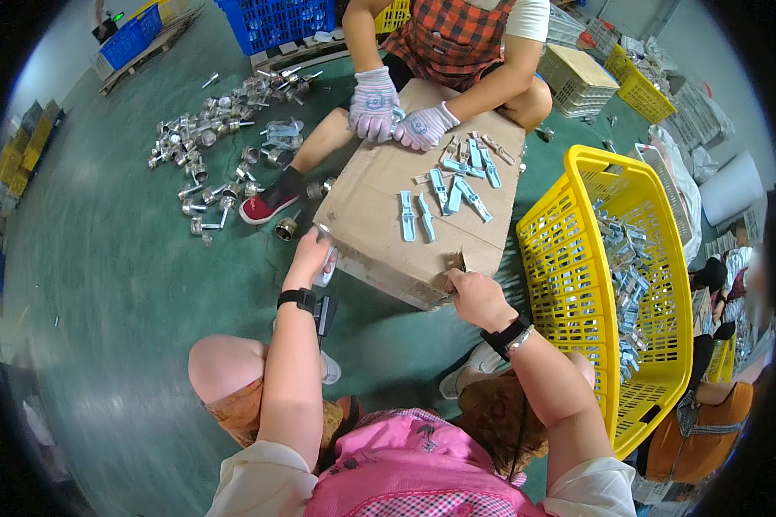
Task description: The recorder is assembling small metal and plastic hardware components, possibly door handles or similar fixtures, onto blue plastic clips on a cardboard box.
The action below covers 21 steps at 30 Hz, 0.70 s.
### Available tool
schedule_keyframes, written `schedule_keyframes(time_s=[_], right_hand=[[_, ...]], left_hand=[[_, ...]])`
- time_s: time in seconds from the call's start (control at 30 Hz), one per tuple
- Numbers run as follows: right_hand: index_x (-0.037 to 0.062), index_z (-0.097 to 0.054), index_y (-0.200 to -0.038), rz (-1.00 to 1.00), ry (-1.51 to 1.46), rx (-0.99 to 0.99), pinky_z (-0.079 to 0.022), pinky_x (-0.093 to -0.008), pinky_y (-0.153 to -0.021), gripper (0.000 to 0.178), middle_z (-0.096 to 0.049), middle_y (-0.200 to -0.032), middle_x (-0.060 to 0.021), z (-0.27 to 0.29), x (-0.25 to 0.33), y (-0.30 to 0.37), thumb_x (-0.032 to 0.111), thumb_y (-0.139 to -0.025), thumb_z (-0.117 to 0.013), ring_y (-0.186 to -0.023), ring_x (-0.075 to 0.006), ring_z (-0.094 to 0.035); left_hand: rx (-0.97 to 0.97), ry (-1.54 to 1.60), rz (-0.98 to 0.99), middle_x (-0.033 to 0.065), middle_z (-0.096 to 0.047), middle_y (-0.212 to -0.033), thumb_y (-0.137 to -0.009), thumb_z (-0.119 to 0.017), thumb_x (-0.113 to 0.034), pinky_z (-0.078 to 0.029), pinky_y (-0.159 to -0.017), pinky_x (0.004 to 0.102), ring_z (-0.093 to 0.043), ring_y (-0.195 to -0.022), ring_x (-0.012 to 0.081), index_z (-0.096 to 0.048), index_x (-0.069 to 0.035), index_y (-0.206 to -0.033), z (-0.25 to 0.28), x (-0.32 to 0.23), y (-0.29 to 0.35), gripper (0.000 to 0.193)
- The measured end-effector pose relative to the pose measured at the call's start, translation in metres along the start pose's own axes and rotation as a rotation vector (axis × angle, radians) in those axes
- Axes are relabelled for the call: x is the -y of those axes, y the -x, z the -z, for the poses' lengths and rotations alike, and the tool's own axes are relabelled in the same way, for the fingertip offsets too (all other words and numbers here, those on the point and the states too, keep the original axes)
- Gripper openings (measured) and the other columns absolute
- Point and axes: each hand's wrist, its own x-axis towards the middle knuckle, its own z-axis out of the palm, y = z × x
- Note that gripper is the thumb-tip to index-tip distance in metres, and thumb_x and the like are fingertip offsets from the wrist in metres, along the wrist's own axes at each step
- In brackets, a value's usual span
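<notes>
Head view: cardboard box [371, 196] is set between 2 people [457, 47], blue clips [407, 217] scattered loose on top. Torn near right corner is gripped by the right hand [478, 297]; left hand [310, 255] is curled at the near left corner beside a pale thing [326, 270], whether grasped cannot be told. If the box were tugged or tipped, clips could be spilled, cardboard ripped further, or the co-worker's gloved hands [372, 105], clenched together at the far edge, jolted

Clips [441, 191] lie on the carton [366, 202], basket [605, 314] to its right, fittings [205, 136] left
</notes>
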Motion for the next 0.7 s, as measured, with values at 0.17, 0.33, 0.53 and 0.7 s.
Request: schedule_keyframes(time_s=[0.17, 0.33, 0.53, 0.7], right_hand=[[0.0047, -0.054, -0.094, 0.011, 0.013, -0.016, -0.05, -0.0443, -0.071, 0.018, -0.063, -0.086, -0.0184, -0.003, -0.003, 0.0, 0.005, -0.076, -0.053, -0.084, -0.0368, -0.062], [0.0049, -0.053, -0.093, 0.004, 0.006, -0.024, -0.05, -0.045, -0.071, 0.017, -0.063, -0.085, -0.018, -0.002, -0.003, -0.001, 0.006, -0.076, -0.054, -0.084, -0.0368, -0.062], [0.0055, -0.058, -0.093, 0.018, 0.095, -0.07, -0.052, -0.0427, -0.067, 0.018, -0.065, -0.082, -0.0167, -0.003, 0.005, -0.004, 0.006, -0.075, -0.053, -0.078, -0.0352, -0.063], [0.0065, -0.066, -0.08, -0.055, 0.422, 0.044, -0.053, -0.0368, -0.061, 0.012, -0.066, -0.073, -0.012, 0.005, 0.012, 0.002, 0.009, -0.071, -0.058, -0.072, -0.0273, -0.066]], left_hand=[[-0.019, 0.061, -0.035, 0.0087, -0.053, -0.063, -0.084, -0.039, -0.005, -0.037, -0.039, 0.0305, -0.046, -0.042, 0.0155, -0.05, -0.003, -0.112, 0.001, 0.007, -0.006, 0.03], [0.005, 0.111, -0.033, 0.0084, -0.052, -0.062, -0.084, -0.039, -0.005, -0.036, -0.04, 0.0297, -0.045, -0.042, 0.015, -0.05, -0.002, -0.109, -0.004, 0.002, -0.003, 0.027], [0.023, 0.079, -0.034, 0.0087, -0.054, -0.063, -0.084, -0.041, -0.006, -0.037, -0.039, 0.0301, -0.047, -0.042, 0.0155, -0.052, 0.0, -0.107, 0.007, 0.01, -0.01, 0.026], [0.269, -0.115, 0.113, 0.0122, -0.064, -0.069, -0.082, -0.054, -0.006, -0.039, -0.036, 0.0264, -0.058, -0.048, 0.0157, -0.06, 0.003, -0.096, 0.009, -0.011, 0.01, 0.018]])
